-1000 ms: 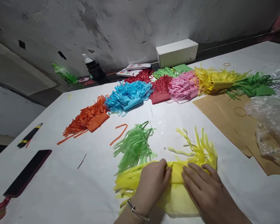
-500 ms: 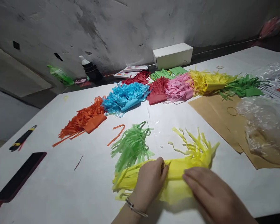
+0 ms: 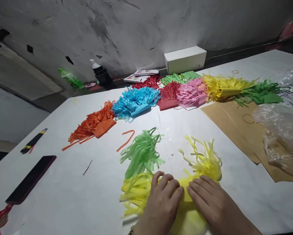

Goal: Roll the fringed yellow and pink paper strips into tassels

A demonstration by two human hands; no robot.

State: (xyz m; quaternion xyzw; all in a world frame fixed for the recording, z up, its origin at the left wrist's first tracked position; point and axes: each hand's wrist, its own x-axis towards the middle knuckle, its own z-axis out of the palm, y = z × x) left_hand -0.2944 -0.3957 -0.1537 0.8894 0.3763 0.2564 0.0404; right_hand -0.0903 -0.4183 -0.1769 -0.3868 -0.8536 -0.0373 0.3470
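A yellow fringed tissue paper [image 3: 205, 163] lies at the near edge of the white table [image 3: 70, 182], its cut strips fanning out at both ends. My left hand [image 3: 164, 199] and my right hand [image 3: 212, 200] press side by side on its uncut middle, fingers spread flat. A light green fringed bundle [image 3: 142, 153] lies just beyond my left hand, touching the yellow strips.
A row of fringed bundles spans the far side: orange [image 3: 94, 125], blue [image 3: 134, 102], red [image 3: 168, 94], pink [image 3: 191, 93], yellow [image 3: 222, 86], dark green [image 3: 261, 93]. Brown paper [image 3: 234, 124] and clear plastic [image 3: 280, 130] lie right. A phone [image 3: 31, 179], a utility knife [image 3: 33, 141] and a white box [image 3: 185, 59] also sit here.
Both hands moved together onto the middle of the yellow paper and flattened on it. The paper has been folded or rolled narrower, and its right fringe bunched up.
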